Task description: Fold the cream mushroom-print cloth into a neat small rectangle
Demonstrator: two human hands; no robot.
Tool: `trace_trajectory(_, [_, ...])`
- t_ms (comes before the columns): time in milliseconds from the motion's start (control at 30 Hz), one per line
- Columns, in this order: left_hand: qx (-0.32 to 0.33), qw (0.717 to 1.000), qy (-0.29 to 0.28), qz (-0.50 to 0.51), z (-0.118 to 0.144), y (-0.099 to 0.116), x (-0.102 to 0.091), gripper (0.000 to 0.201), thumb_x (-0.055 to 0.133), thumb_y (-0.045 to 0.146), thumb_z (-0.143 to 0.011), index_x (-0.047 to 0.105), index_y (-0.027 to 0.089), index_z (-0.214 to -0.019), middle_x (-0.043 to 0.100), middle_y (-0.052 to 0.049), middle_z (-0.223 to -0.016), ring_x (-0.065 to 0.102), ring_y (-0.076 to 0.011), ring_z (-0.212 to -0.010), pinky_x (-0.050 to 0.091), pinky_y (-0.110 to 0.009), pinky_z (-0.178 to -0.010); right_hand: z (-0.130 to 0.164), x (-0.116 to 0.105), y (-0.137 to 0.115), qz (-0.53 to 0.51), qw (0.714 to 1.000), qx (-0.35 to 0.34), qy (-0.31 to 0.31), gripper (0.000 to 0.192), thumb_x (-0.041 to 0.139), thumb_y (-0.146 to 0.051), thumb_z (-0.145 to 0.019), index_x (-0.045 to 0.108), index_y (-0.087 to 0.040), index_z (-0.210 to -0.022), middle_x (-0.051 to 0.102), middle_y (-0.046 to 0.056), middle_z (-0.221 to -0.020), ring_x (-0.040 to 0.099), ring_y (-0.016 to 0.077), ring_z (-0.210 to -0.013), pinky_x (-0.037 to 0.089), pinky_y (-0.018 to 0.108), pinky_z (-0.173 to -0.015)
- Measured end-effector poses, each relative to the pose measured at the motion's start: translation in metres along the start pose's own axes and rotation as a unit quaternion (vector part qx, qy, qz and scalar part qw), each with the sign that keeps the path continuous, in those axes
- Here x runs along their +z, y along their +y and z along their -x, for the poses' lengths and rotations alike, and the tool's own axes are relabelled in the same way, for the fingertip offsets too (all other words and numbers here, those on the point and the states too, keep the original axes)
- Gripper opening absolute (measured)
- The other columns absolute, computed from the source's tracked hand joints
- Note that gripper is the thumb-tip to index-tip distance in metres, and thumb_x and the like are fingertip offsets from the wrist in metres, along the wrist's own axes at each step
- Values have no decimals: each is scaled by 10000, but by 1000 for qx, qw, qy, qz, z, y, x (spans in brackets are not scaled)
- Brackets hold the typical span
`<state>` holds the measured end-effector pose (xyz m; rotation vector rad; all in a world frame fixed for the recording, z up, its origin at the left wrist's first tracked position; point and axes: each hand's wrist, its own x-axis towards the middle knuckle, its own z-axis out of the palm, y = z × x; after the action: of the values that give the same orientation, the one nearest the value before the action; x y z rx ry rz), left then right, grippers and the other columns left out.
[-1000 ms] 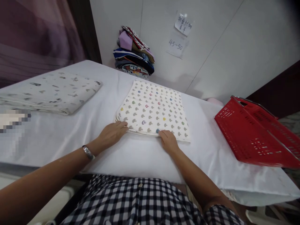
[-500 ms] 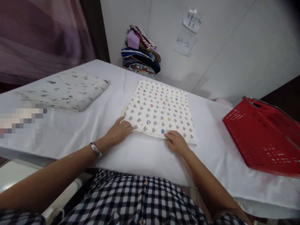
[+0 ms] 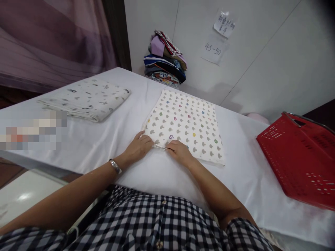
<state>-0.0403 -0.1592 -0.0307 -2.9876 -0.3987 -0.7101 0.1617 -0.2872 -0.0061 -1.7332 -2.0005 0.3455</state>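
My left hand [image 3: 138, 145] is at the near left corner of the cloth [image 3: 188, 122], the thumb by its side edge and the fingers by its front edge; I cannot tell whether they pinch the fabric or only rest on it. My right hand [image 3: 179, 151] is just beside it, the two nearly meeting, and there my thumb and fingers are closed on the front edge. The cloth lies folded and flat on the white-covered counter [image 3: 243, 167], straight in front of me, cream with rows of grey mushrooms and a few in red, blue, green, yellow and purple. Its layers show along the left side.

To my left, well apart from it, lies another folded piece, the leaf-print cloth [image 3: 91, 99], and nearer me is a pixelated patch that I cannot make out. A red basket [image 3: 295, 157] with a metal handle stands to my right. Beyond the far edge, against the wall [image 3: 251, 38], is a pile [image 3: 166, 61] of folded fabrics in mixed colours. Two notes [image 3: 214, 50] hang there, the lower reading 45-50. A purple curtain [image 3: 57, 42] hangs at far left. I wear a silver bracelet [image 3: 115, 166] on my left wrist and a checked shirt [image 3: 157, 223].
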Motion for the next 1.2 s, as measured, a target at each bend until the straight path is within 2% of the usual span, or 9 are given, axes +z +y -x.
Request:
trace_trajectory(133, [1, 1000, -8, 9, -1, 1, -3, 270, 376, 222, -925, 642, 190, -897, 642, -37, -839, 571, -162, -848, 280, -468, -1049, 0, 5, 2, -1, 1000, 10, 8, 146, 514, -180, -884, 658, -208, -888, 632, 26, -904, 564, 151, -881, 445, 264, -786])
trace_trajectory(267, [4, 1000, -5, 14, -1, 1, -4, 257, 383, 217, -921, 639, 199, -904, 645, -32, -844, 572, -163, -854, 289, -471, -1043, 1, 13, 4, 28, 999, 8, 45, 151, 492, -186, -884, 623, -210, -956, 635, 38, -918, 568, 166, -886, 456, 281, -786])
trace_trajectory(433, [2, 1000, -8, 26, -1, 2, -6, 257, 383, 194, -910, 640, 201, -890, 643, -30, -839, 572, -164, -865, 281, -469, -1052, 3, 21, 6, 54, 995, -45, 67, 176, 441, -132, -872, 602, -195, -909, 625, 68, -964, 545, 186, -919, 459, 304, -804])
trace_trajectory(633, [0, 999, -8, 34, -2, 2, -7, 262, 377, 213, -921, 638, 198, -899, 645, -28, -840, 575, -164, -870, 282, -470, -1051, 6, 22, 7, 46, 993, -76, 78, 224, 414, -97, -863, 595, -180, -967, 625, 81, -1003, 538, 190, -951, 462, 315, -834])
trace_trajectory(900, [-2, 999, -11, 31, -2, 2, -7, 262, 379, 215, -924, 640, 198, -915, 649, -29, -847, 577, -163, -876, 282, -474, -1053, 5, 22, 5, 68, 993, -72, 67, 245, 407, -57, -820, 606, -196, -857, 620, 74, -1031, 542, 186, -956, 471, 316, -822])
trace_trajectory(1100, [-3, 999, -11, 40, -1, 3, -9, 261, 382, 221, -921, 641, 193, -906, 642, -32, -839, 566, -167, -874, 295, -468, -1044, 5, 20, 0, 93, 991, -75, 55, 209, 457, -143, -857, 630, -193, -963, 610, 86, -1029, 539, 195, -922, 470, 328, -800])
trace_trajectory(1200, [0, 999, -11, 33, -1, 2, -7, 257, 383, 223, -923, 638, 199, -910, 640, -27, -841, 565, -163, -868, 296, -466, -1042, 4, 20, -4, 110, 990, -66, 50, 190, 458, -204, -894, 641, -196, -944, 612, 82, -986, 538, 193, -890, 466, 329, -786])
